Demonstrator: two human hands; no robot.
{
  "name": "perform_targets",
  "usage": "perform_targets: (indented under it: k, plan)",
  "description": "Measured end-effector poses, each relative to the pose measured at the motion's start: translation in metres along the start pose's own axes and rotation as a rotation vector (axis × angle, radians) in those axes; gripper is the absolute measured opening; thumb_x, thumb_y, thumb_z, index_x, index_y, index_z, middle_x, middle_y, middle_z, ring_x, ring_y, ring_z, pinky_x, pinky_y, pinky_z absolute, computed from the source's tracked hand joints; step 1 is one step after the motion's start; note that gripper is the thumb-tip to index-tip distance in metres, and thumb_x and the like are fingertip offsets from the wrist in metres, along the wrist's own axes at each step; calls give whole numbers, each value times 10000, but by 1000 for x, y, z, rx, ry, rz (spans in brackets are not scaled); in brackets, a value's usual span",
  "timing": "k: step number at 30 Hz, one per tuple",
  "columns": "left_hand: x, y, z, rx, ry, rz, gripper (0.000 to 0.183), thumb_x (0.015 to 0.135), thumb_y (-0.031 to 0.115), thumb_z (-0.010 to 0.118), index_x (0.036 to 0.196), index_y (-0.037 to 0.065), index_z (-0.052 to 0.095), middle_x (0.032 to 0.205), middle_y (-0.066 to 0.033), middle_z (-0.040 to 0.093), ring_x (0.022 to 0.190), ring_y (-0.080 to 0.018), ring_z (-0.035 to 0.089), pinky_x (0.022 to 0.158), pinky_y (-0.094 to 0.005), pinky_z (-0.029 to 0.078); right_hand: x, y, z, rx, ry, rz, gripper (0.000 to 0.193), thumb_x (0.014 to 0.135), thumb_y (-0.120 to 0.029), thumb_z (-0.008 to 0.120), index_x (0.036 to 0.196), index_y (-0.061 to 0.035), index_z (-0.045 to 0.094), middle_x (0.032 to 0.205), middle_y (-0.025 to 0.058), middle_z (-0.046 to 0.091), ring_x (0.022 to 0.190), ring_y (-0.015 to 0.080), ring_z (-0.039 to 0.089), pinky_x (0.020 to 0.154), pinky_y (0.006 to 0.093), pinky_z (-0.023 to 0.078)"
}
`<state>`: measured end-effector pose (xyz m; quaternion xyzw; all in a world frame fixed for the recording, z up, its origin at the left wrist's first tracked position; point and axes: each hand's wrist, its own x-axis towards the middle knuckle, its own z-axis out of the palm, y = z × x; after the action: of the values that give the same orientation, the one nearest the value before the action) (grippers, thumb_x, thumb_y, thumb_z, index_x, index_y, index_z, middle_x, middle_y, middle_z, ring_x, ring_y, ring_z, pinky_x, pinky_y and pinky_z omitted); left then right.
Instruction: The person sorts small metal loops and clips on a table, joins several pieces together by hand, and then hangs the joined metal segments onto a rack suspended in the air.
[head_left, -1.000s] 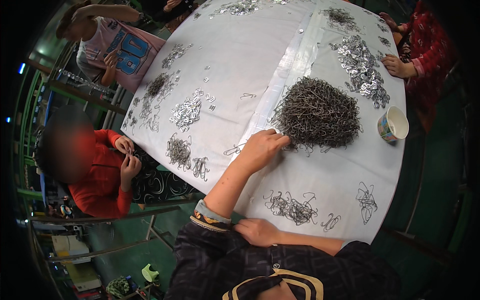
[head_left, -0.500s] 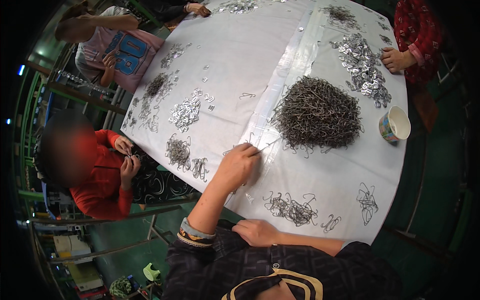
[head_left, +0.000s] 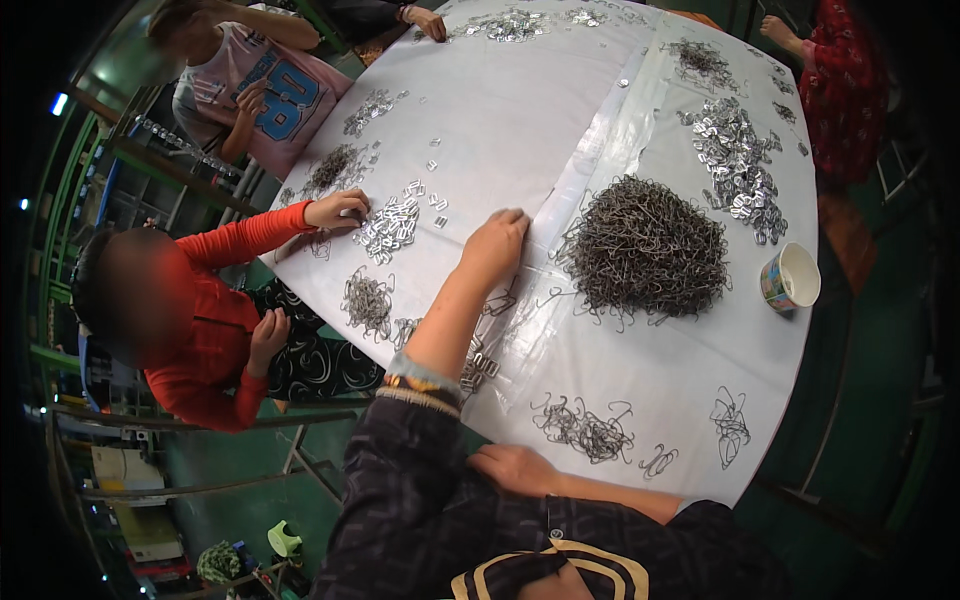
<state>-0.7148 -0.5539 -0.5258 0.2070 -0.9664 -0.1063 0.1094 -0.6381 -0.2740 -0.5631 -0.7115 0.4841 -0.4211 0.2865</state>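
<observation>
My left hand (head_left: 497,245) reaches out over the white-covered table (head_left: 480,130), its fingers closed and bent down to the cloth. Whatever is in them is hidden. Thin wire hooks (head_left: 503,298) lie beside my left wrist, and small flat metal buckles (head_left: 480,368) show by the forearm. To the right of this hand stands a big heap of dark wire hooks (head_left: 650,250). My right hand (head_left: 515,468) rests at the near table edge, fingers curled; what they hold, if anything, cannot be made out. A loose pile of hooks (head_left: 585,428) lies just beyond it.
A paper cup (head_left: 790,275) stands near the right edge. Silvery buckles (head_left: 735,165) lie beyond the heap, and more buckles (head_left: 390,225) at left. A person in red (head_left: 215,320) sits at left, one hand at those buckles. Other people are around the far side.
My left hand has moved away from me, beyond the hooks it was beside. The person in red has stretched one hand to the buckles. At right, another person's hand has left the table.
</observation>
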Motion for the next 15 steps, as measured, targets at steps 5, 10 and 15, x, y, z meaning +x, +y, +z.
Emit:
perform_targets:
  k: [5, 10, 15]
  plan:
    - [-46, 42, -26, 243, -308, 35, 202, 713, 7, 567, 886, 17, 671, 911, -108, 642, 885, -300, 608, 785, -396, 499, 2, 3, 2, 42, 88, 13, 208, 741, -43, 571, 949, -47, 570, 816, 104, 555, 774, 278, 609, 668, 376, 510]
    - [-62, 63, -2, 43, 98, 207, 104, 714, 69, 594, 793, 32, 650, 810, -82, 592, 813, -257, 580, 718, -352, 500, 2, -3, 6, 51, 99, -2, 150, 765, -49, 571, 915, -48, 570, 792, 113, 552, 751, 293, 605, 651, 388, 505]
    - [-52, 84, 15, 174, 24, 238, 72, 730, 68, 560, 738, 21, 614, 802, -89, 582, 808, -246, 587, 699, -327, 509, -2, -1, 8, -30, 49, 9, 142, 758, -57, 567, 899, -39, 563, 810, 121, 564, 762, 299, 608, 649, 392, 507]
